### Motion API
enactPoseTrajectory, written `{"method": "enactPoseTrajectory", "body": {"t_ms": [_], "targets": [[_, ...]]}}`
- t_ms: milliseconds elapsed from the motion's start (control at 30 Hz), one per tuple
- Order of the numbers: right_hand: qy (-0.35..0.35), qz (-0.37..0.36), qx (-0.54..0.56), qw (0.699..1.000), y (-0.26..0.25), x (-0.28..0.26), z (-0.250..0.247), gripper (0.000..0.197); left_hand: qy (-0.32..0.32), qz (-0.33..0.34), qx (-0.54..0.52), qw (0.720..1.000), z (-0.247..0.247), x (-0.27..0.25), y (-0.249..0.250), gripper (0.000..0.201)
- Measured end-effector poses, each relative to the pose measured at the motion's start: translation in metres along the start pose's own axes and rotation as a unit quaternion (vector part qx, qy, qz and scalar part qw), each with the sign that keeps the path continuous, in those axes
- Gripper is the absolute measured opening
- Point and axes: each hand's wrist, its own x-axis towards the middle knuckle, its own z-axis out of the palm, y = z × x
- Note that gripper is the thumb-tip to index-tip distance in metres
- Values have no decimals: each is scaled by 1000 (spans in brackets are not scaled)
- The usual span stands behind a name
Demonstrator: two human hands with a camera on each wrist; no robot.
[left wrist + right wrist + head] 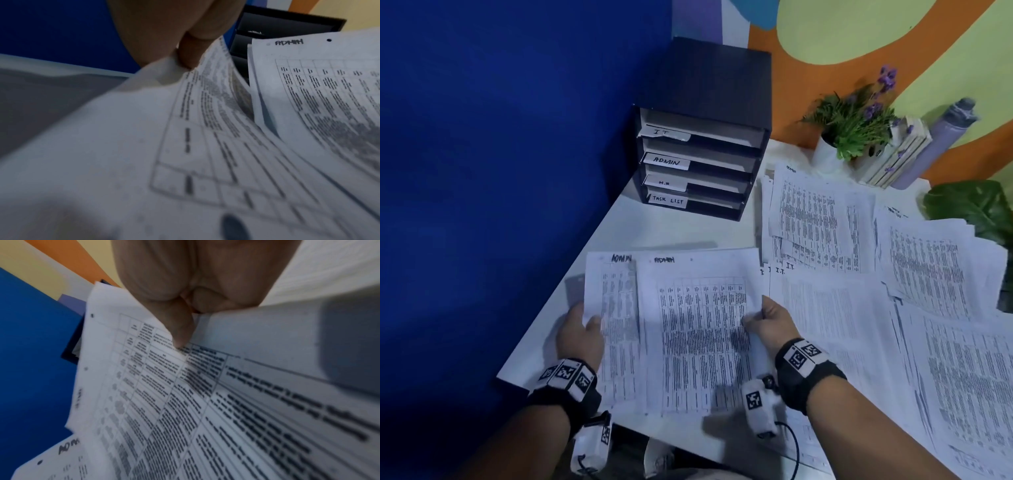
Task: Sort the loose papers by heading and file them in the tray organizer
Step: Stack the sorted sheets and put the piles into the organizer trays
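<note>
Two printed sheets headed ADMIN are held up over the near left of the white table (667,229). My left hand (582,330) pinches the left sheet (616,329) at its left edge; in the left wrist view the thumb (191,53) presses on that sheet (127,133). My right hand (768,320) pinches the right ADMIN sheet (698,329) at its right edge, and the right wrist view shows its thumb (179,331) on that paper (185,402). The black tray organizer (702,137) stands at the back left, with slots labelled IT, ADMIN, H.R and TASK LIST.
Several loose printed papers (893,284) cover the right half of the table, some headed I.T. A potted plant (849,126), a small wooden crate (900,154) and a grey bottle (941,140) stand at the back right. A blue wall (500,171) bounds the left.
</note>
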Motion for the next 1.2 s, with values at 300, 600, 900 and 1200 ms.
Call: {"method": "enactPoseTrajectory", "body": {"t_ms": [300, 600, 900, 1200], "targets": [[6, 11, 55, 998, -2, -7, 14, 23, -191, 21, -20, 981, 24, 9, -7, 41], [81, -10, -119, 990, 8, 0, 13, 34, -130, -8, 309, 942, 30, 11, -1, 97], [1, 29, -4, 1000, 2, -5, 11, 14, -137, 23, 76, 987, 23, 14, -14, 18], [20, -6, -7, 1000, 3, -5, 17, 51, -95, 16, 286, 953, 13, 17, -19, 70]]}}
